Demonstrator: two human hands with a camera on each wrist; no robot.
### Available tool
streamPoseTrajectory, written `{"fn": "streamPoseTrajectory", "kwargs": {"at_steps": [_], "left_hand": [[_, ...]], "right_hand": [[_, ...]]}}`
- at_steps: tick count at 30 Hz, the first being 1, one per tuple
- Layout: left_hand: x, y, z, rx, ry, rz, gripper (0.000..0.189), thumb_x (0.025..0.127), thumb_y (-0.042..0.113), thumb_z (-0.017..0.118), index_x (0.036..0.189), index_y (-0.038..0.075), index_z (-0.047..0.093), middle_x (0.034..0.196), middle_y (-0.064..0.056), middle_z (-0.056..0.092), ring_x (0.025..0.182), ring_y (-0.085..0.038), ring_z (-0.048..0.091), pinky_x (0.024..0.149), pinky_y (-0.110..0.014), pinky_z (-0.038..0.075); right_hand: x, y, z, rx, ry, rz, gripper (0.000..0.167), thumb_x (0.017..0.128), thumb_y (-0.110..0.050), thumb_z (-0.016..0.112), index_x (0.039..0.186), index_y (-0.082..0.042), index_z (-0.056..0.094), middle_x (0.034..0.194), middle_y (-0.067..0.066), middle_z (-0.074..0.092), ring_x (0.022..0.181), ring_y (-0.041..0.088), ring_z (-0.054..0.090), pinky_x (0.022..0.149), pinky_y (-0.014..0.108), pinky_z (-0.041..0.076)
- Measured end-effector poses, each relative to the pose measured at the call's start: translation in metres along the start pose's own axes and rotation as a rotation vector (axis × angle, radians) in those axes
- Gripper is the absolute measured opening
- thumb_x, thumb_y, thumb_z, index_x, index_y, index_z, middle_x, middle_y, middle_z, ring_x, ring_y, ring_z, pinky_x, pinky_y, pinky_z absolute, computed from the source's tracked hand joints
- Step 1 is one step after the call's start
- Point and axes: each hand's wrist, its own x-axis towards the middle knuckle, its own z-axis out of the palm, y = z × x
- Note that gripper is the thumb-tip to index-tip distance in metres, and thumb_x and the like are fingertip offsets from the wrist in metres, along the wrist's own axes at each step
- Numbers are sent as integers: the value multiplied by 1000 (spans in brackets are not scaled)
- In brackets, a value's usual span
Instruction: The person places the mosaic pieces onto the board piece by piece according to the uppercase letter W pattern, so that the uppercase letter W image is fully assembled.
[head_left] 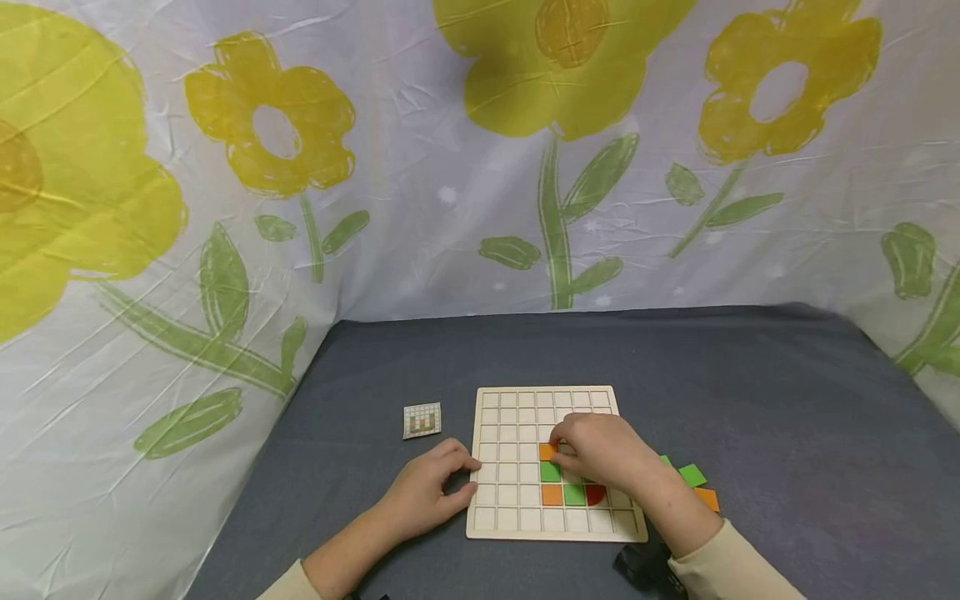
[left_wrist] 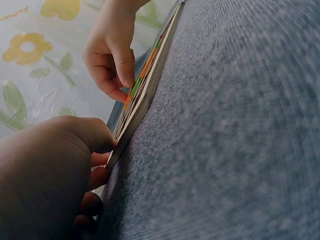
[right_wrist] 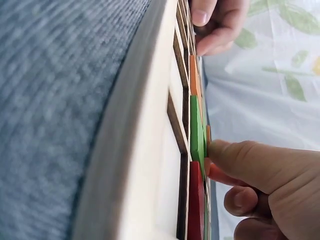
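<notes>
A pale wooden grid board (head_left: 507, 521) lies on the dark cloth. My left hand (head_left: 431, 487) holds its left edge, thumb and fingertips right at the rim. Over the board, my right hand (head_left: 603, 450) pinches an orange square tile (head_left: 546, 452) between thumb and finger, in the cell above a green tile (head_left: 550, 472). Below that green tile sits another orange tile (head_left: 552, 496). Beside it in the same row are a second green tile (head_left: 574, 495) and a red tile with a rounded side (head_left: 596, 495). The right hand covers part of the grid.
A small card with a printed grid pattern (head_left: 422, 420) lies left of the board. Loose green (head_left: 692, 476) and orange tiles (head_left: 707, 498) lie to the right, partly behind the right forearm. A black object (head_left: 648, 568) is by the right sleeve. Flowered fabric hangs behind.
</notes>
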Motion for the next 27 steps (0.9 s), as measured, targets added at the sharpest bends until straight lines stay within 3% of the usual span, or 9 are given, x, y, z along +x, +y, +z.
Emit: {"fn": "streamPoseTrajectory", "kwargs": {"at_steps": [13, 15, 21, 27], "left_hand": [[0, 0, 0, -4, 6, 2, 20, 91, 16, 78, 111, 18, 73, 107, 12, 60, 87, -3, 57, 77, -26, 52], [0, 0, 0, -4, 3, -1, 21, 91, 16, 78, 111, 18, 73, 107, 12, 60, 87, -2, 57, 76, -26, 51], [-1, 0, -2, 12, -2, -9, 21, 92, 17, 77, 112, 18, 73, 108, 12, 60, 87, -2, 56, 77, -26, 51], [-1, 0, -1, 2, 2, 1, 21, 93, 18, 76, 113, 18, 73, 109, 12, 60, 85, -2, 55, 76, -25, 51]], "right_hand": [[-1, 2, 4, 11, 2, 34, 11, 91, -24, 79, 99, -17, 77, 95, -7, 71, 81, 9, 64, 67, 30, 52], [-1, 3, 3, 66, -16, 58, 12, 92, -24, 77, 102, -17, 78, 94, -10, 70, 78, 7, 62, 68, 31, 52], [-4, 14, -6, 290, -59, 130, 18, 95, -25, 75, 109, -14, 76, 67, -12, 52, 60, 3, 43, 61, 28, 41], [-18, 25, -21, 478, -25, 199, 22, 96, -25, 74, 113, -11, 75, 73, -7, 53, 58, 8, 43, 56, 27, 38]]}}
